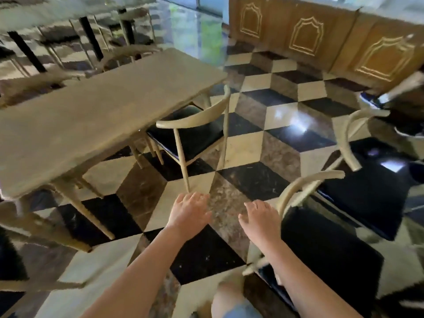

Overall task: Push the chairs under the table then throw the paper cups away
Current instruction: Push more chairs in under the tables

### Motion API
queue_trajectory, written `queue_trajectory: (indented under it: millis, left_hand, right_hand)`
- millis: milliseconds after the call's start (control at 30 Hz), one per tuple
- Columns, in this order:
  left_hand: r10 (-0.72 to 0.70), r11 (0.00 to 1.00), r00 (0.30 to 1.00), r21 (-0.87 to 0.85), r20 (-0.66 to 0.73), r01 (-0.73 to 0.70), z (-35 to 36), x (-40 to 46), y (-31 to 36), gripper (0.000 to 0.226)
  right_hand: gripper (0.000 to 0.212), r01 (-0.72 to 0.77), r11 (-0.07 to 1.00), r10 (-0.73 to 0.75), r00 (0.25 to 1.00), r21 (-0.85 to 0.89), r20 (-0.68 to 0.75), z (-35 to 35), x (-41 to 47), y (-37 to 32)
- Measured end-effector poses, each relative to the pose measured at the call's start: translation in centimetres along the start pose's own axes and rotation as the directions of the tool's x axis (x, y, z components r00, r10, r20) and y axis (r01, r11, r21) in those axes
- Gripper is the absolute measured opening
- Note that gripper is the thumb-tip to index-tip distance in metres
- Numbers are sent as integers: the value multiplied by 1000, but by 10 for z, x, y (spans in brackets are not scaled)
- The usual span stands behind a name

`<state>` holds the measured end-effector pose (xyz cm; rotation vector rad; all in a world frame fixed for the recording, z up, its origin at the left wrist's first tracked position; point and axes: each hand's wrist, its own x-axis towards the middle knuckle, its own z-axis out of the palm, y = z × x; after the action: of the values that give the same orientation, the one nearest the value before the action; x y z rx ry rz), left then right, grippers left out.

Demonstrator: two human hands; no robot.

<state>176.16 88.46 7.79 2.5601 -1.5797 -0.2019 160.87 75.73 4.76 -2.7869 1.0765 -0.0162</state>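
A long pale wooden table point(91, 115) fills the left half of the view, with no paper cups showing on it. A chair with a curved pale backrest and black seat point(195, 125) stands at the table's right side, its seat partly under the top. My left hand point(188, 212) and my right hand point(259, 221) reach forward over the floor, both holding nothing, fingers spread. A second chair point(307, 187) stands just right of my right hand, close to it but apart. A third chair point(348, 134) stands farther right.
The floor point(259, 138) is glossy tile in black, cream and brown diamonds. A carved wooden counter point(305, 35) runs along the back right. More tables and chairs point(68, 40) stand blurred at the back left. My knee point(229, 301) shows at the bottom edge.
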Motion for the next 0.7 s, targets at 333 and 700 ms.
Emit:
queue_trajectory:
  millis: [333,700]
  left_hand:
    - [358,925,919,70,163,-373,12,177,37,48]
    - [744,591,565,42,358,-805,32,303,132,48]
  right_hand:
    - [34,-374,927,374,923,17,-86,6,88,84]
    - [36,-727,681,733,676,94,-79,3,107,140]
